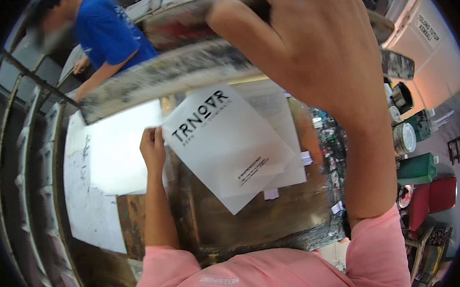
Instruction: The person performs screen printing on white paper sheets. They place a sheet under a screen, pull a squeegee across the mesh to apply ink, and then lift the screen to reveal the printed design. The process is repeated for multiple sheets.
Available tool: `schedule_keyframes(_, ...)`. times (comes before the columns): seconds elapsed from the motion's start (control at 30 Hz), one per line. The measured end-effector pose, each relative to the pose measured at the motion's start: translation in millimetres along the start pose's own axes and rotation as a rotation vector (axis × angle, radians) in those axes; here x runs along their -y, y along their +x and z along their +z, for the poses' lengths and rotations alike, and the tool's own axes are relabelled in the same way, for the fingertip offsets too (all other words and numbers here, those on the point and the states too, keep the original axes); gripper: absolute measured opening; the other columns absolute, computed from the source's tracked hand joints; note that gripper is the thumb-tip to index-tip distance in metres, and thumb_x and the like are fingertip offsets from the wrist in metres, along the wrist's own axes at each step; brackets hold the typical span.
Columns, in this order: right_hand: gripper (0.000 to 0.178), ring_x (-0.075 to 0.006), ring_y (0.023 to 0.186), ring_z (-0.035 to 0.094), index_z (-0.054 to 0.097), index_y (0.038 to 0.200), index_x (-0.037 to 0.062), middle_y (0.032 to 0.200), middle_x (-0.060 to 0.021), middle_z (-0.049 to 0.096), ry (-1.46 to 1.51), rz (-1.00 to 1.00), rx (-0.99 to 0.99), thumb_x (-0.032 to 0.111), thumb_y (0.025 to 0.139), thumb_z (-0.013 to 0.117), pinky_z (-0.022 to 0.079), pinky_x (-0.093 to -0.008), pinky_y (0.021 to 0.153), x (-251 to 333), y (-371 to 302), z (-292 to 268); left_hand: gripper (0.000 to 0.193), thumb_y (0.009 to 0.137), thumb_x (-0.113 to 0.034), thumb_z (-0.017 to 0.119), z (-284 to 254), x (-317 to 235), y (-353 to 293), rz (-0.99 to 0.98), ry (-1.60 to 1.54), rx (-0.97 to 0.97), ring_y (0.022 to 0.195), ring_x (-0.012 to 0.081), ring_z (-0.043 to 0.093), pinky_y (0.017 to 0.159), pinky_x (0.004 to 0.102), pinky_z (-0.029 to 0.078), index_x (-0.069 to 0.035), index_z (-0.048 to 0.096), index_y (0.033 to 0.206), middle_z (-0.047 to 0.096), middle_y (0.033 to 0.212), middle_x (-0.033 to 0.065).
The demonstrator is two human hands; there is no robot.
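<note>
Paper (230, 148) is pinched by the left hand (153, 147), a co-worker (106, 32) part-hidden by a frame (168, 73); finger pose in the right hand (314, 54) cannot be told.

A green container (417, 169) and a red chair (443, 194) show at right.

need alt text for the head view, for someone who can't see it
A left hand pinches the corner of a white printed sheet above a stained table, while the right hand is raised at a paint-smeared frame. Someone in blue is at upper left.
</note>
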State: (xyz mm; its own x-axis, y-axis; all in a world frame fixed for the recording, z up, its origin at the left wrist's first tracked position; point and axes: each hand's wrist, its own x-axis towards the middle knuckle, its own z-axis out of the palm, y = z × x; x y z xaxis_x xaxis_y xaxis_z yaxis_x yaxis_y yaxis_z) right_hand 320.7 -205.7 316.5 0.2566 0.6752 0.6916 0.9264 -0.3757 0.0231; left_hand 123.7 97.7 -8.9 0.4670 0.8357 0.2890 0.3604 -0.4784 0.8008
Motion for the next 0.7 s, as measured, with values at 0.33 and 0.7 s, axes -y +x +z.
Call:
schedule_keyframes(0.33,0.043,-0.0358,0.084,0.070,0.074,0.088,0.0019,0.084,-0.0165,0.074,0.005,-0.049,-0.188,0.042,0.097,0.063,0.044,-0.0462,0.088,16,-38,19,0.027,0.105,-0.025,0.070,-221,131,-32,0.035,0.541,-0.657,0.074,0.0253,0.068,0.071,0.0380,0.055,0.002,0.072,0.109,0.073,0.088,0.0146)
schedule_keyframes(0.7,0.039,-0.0377,0.089,0.072,0.072,0.101,0.0023,0.098,-0.0162,0.076,-0.111,-0.135,-0.096,0.040,0.101,0.059,0.045,-0.0508,0.084,14,-19,3,0.135,0.074,-0.096,0.066,-27,-42,-140,0.562,0.724,0.756,0.166,0.0471,0.018,0.131,0.0703,-0.001,-0.005,0.036,0.170,0.021,0.180,0.0235)
